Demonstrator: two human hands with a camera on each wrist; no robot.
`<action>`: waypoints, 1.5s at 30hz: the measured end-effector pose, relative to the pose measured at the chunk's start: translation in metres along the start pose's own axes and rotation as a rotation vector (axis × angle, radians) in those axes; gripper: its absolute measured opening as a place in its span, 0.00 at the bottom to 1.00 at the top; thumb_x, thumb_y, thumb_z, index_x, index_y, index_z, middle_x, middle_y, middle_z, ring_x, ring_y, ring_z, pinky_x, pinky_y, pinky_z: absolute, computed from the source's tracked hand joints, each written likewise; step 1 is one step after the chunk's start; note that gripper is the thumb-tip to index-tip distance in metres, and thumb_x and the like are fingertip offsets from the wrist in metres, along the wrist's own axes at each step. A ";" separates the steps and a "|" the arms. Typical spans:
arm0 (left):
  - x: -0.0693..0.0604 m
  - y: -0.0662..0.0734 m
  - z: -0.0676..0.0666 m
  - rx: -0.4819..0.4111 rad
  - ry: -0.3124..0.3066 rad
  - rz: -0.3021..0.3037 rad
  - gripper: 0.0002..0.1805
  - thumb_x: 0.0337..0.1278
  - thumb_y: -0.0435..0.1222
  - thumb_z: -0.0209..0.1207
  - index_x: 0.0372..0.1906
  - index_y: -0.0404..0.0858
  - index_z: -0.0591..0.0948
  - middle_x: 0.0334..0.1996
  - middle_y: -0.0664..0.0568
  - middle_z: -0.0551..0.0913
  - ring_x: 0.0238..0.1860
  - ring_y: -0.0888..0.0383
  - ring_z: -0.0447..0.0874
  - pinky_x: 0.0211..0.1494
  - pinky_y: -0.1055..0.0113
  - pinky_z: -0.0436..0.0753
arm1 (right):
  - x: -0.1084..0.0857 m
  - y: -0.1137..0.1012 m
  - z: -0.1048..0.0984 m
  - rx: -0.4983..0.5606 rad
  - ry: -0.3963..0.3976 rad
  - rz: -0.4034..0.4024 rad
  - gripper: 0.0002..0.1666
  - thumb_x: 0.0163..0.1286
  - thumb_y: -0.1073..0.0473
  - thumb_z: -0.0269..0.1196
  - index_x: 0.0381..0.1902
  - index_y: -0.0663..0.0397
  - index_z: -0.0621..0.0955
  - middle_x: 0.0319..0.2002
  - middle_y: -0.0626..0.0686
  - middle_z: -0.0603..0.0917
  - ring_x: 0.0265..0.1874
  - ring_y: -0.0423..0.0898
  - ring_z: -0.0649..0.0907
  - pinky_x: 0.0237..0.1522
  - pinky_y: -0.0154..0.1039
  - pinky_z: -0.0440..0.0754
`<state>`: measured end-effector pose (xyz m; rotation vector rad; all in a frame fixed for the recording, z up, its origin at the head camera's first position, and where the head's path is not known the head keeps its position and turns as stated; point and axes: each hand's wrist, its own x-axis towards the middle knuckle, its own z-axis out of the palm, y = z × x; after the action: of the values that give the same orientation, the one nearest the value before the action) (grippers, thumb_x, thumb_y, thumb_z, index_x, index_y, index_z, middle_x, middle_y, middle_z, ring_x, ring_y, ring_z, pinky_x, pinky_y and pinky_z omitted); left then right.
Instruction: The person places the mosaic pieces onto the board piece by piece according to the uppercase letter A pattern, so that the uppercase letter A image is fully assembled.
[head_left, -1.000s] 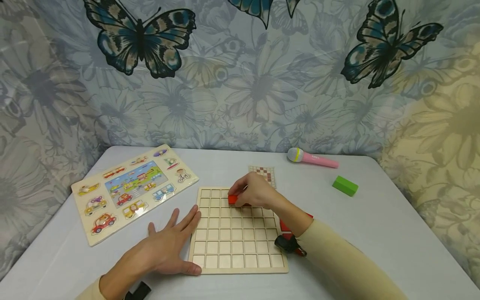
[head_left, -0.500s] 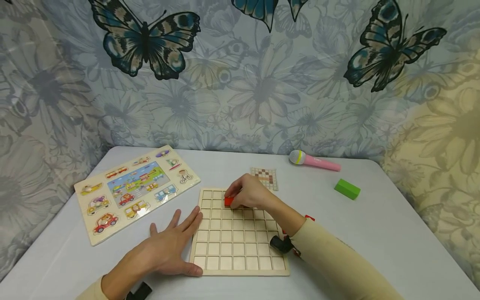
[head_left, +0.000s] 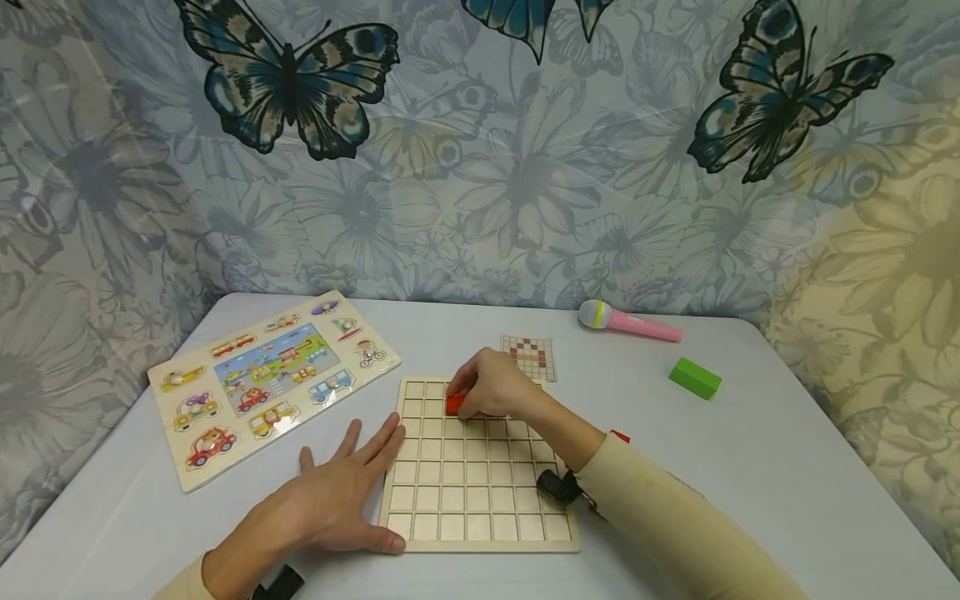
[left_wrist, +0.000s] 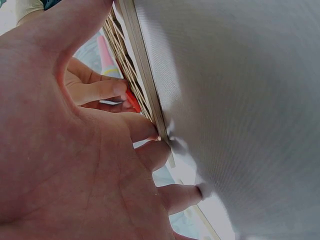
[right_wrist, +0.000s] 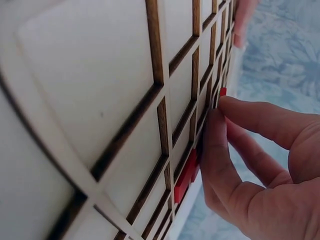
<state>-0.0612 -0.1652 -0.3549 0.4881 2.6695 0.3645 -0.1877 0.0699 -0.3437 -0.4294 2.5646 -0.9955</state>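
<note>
A pale wooden grid board (head_left: 453,473) with square cells lies on the white table. My right hand (head_left: 498,387) is over its far rows and pinches a small red tile (head_left: 454,406) between thumb and fingers. Close up in the right wrist view, the held tile is mostly hidden by the fingers, and another red tile (right_wrist: 186,177) sits in the grid beside them. My left hand (head_left: 341,496) rests at the board's left edge with fingers spread, its thumb at the near left corner. The left wrist view shows its fingertips touching the board's side.
A picture puzzle board (head_left: 273,387) with vehicles lies at the left. Behind the grid is a small patterned card (head_left: 534,358). A pink toy microphone (head_left: 630,322) and a green block (head_left: 695,378) lie at the right. Another red piece (head_left: 620,436) shows partly behind the right forearm.
My right hand has shifted slightly left along the far rows with the red tile. The left hand stays in place at the board's edge.
</note>
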 end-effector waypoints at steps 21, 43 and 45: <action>0.001 0.000 0.001 0.007 0.007 0.003 0.74 0.37 0.73 0.71 0.86 0.44 0.49 0.87 0.56 0.39 0.83 0.30 0.43 0.57 0.09 0.52 | 0.004 0.001 0.004 -0.051 0.005 -0.022 0.15 0.49 0.71 0.80 0.33 0.50 0.92 0.30 0.47 0.88 0.33 0.42 0.83 0.37 0.35 0.81; 0.000 0.001 0.000 0.009 0.011 0.006 0.74 0.37 0.73 0.72 0.86 0.44 0.50 0.87 0.56 0.39 0.83 0.30 0.44 0.56 0.08 0.52 | -0.029 0.010 -0.028 0.115 0.012 -0.101 0.13 0.59 0.65 0.76 0.43 0.55 0.91 0.34 0.48 0.89 0.34 0.43 0.85 0.39 0.37 0.84; -0.001 0.001 0.000 0.005 0.011 0.004 0.74 0.37 0.73 0.72 0.85 0.44 0.50 0.87 0.56 0.39 0.83 0.30 0.43 0.56 0.08 0.51 | -0.034 0.013 -0.034 0.118 0.027 -0.100 0.13 0.59 0.65 0.75 0.44 0.55 0.91 0.36 0.49 0.89 0.35 0.44 0.85 0.41 0.38 0.84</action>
<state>-0.0602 -0.1648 -0.3546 0.4938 2.6816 0.3627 -0.1739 0.1126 -0.3218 -0.5198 2.5130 -1.1883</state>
